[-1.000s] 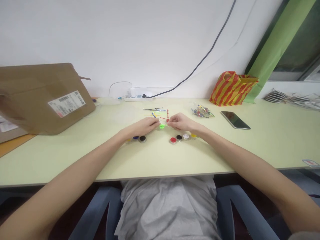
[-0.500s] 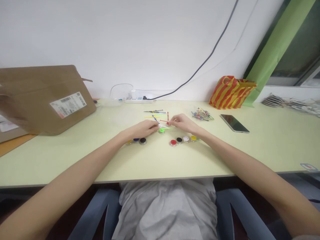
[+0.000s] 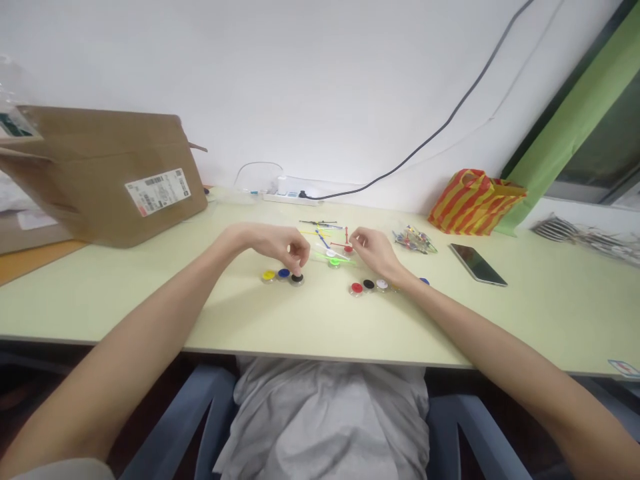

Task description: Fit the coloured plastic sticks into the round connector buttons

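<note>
My left hand is bent down at the wrist, its fingers closed together with the tips on a small black-topped round disc. Beside that disc lie a blue disc and a yellow disc, all with clear rims. My right hand has its fingers curled together, just right of a red disc and a thin red pointer. Whatever its fingertips pinch is too small to make out. Between the hands are a white disc and a green disc, with thin pointers across them.
A row with a red disc, a black disc and a white disc runs under my right forearm. Behind are thin dark pointers, a bagged bundle, a phone, a striped bag and a cardboard box.
My left hand has left the white and green pieces and moved left and nearer, down onto the black disc. My right hand stays by the red pieces. The camera view has shifted.
</note>
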The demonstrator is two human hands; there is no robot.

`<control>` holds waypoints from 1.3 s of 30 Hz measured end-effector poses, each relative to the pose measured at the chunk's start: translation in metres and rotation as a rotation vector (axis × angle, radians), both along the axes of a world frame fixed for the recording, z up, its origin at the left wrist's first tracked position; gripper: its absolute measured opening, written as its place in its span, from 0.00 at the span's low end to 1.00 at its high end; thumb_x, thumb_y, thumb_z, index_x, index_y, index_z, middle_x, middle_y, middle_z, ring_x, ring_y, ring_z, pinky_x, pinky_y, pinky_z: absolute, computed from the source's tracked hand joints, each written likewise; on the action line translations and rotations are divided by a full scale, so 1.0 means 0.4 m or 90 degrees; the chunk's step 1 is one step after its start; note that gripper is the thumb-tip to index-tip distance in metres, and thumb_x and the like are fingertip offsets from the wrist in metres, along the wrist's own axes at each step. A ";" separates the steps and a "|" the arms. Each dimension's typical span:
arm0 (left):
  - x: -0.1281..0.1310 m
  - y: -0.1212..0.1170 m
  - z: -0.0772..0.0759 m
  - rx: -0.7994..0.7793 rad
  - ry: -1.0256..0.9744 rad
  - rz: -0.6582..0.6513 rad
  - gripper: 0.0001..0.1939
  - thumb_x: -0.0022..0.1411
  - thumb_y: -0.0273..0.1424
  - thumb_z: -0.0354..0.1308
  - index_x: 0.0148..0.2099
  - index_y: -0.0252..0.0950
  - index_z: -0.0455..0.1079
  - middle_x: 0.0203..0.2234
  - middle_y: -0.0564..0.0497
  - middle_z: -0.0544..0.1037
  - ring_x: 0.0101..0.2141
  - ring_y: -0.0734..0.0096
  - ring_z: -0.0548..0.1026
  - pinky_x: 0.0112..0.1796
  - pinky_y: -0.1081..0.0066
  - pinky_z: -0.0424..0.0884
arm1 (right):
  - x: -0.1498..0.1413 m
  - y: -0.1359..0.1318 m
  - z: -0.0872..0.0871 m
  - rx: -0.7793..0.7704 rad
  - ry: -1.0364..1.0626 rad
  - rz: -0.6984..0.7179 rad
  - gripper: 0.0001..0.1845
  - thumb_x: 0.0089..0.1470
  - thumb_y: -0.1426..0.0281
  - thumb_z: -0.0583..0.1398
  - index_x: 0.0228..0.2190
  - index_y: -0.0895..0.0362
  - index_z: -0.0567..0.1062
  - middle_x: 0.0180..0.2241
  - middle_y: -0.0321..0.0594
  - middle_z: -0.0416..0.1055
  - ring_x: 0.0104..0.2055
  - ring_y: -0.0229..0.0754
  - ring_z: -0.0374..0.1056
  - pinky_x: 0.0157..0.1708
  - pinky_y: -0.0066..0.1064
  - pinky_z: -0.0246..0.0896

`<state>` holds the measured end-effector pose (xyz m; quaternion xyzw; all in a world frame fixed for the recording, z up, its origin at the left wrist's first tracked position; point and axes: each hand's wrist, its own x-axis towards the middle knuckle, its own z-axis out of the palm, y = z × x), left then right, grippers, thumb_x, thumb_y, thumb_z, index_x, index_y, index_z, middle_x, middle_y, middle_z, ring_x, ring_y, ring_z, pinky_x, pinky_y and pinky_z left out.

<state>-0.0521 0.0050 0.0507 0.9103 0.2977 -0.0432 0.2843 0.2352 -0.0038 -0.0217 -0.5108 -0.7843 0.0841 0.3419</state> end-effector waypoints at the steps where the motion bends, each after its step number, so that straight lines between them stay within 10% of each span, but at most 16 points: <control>1: 0.003 -0.001 -0.004 -0.015 0.001 -0.012 0.13 0.55 0.41 0.69 0.36 0.37 0.78 0.26 0.52 0.77 0.28 0.70 0.71 0.30 0.73 0.64 | 0.004 -0.002 -0.001 0.005 -0.003 -0.006 0.11 0.61 0.68 0.56 0.35 0.57 0.77 0.31 0.40 0.76 0.32 0.40 0.66 0.34 0.30 0.52; 9: 0.060 -0.001 -0.068 0.001 -0.121 -0.026 0.09 0.57 0.35 0.65 0.31 0.35 0.73 0.24 0.51 0.76 0.26 0.72 0.69 0.28 0.73 0.62 | 0.030 0.038 0.011 0.030 -0.074 -0.040 0.11 0.62 0.68 0.56 0.38 0.57 0.78 0.34 0.41 0.78 0.34 0.41 0.69 0.35 0.30 0.55; 22: 0.117 -0.030 -0.106 0.099 -0.195 0.041 0.10 0.59 0.33 0.63 0.29 0.35 0.68 0.23 0.53 0.72 0.26 0.73 0.67 0.27 0.73 0.59 | -0.136 0.349 0.033 -0.008 -0.308 -0.006 0.17 0.62 0.70 0.60 0.50 0.59 0.80 0.49 0.49 0.78 0.52 0.48 0.71 0.52 0.34 0.62; 39: 0.157 -0.060 -0.142 0.230 -0.243 0.022 0.06 0.64 0.33 0.58 0.34 0.37 0.68 0.26 0.53 0.73 0.26 0.71 0.68 0.29 0.71 0.59 | -0.182 0.392 0.040 -0.048 -0.285 -0.020 0.10 0.58 0.72 0.62 0.40 0.60 0.83 0.43 0.47 0.81 0.45 0.44 0.74 0.44 0.28 0.65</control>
